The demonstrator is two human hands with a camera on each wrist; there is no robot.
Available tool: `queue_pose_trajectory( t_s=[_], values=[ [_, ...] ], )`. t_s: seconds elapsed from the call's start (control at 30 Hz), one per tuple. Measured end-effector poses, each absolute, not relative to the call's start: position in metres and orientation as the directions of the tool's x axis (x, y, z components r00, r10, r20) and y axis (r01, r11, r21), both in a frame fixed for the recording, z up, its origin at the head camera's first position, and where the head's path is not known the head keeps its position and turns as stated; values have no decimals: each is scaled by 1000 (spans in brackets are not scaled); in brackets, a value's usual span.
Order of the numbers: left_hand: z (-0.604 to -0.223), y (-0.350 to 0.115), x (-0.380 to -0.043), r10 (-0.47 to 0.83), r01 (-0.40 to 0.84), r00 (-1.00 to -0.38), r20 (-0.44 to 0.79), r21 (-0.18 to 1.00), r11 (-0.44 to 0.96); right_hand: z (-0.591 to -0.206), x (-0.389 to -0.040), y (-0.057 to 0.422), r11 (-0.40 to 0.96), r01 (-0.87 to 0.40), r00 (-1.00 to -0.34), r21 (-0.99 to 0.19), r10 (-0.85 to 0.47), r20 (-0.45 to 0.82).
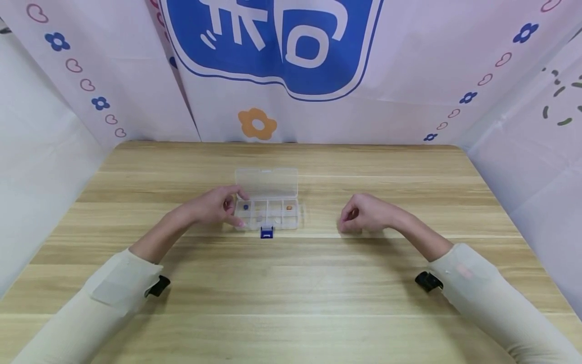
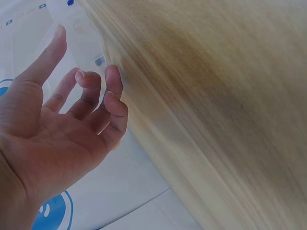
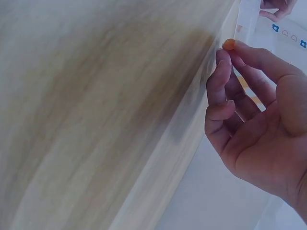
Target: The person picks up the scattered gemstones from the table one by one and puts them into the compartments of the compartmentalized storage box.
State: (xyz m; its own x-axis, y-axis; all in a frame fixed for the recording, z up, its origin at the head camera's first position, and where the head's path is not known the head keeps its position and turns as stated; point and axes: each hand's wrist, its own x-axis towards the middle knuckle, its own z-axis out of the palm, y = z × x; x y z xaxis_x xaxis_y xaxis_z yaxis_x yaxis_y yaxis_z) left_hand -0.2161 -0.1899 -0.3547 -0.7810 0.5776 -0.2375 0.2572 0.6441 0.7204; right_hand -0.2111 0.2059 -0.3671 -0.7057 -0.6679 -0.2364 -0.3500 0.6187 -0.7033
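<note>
A clear plastic compartment box (image 1: 290,222) lies on the table with its lid (image 1: 266,183) tipped back on the far side. Inside, a small blue piece (image 1: 246,207) sits in the back left compartment and an orange one (image 1: 289,208) in the back right. My left hand (image 1: 217,205) holds the box's left end, index finger at the back and thumb at the front. To the right of the box, low over the table, my right hand (image 1: 369,212) pinches a small round orange piece (image 3: 229,44) between thumb and fingertips.
The blue latch (image 1: 267,232) points toward me from the box's front edge. A wooden table (image 1: 291,293) reaches to white printed curtains (image 1: 364,121) at the back and sides. Dark clips (image 1: 158,286) hang at both sleeves.
</note>
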Motion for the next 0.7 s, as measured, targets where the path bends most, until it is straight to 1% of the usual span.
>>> queue_pose_trajectory(
  t_s=[0.2,0.33,0.43,0.7],
  values=[
    [-357,-191,-218,569,259,-786,-242,707,658,-364,-213,206,602,-320,-729,-731,-650,-216],
    [-358,-191,-218,569,259,-786,-243,706,659,-363,-215,206,570,-330,-736,-752,-654,-172],
    [-357,-191,-218,569,257,-785,-243,709,657,-363,-216,205,559,-323,-742,-763,-651,-163],
    [-355,-189,-216,575,256,-784,-235,721,643,-366,-218,204,541,-356,-747,-762,-655,-117]
  ],
)
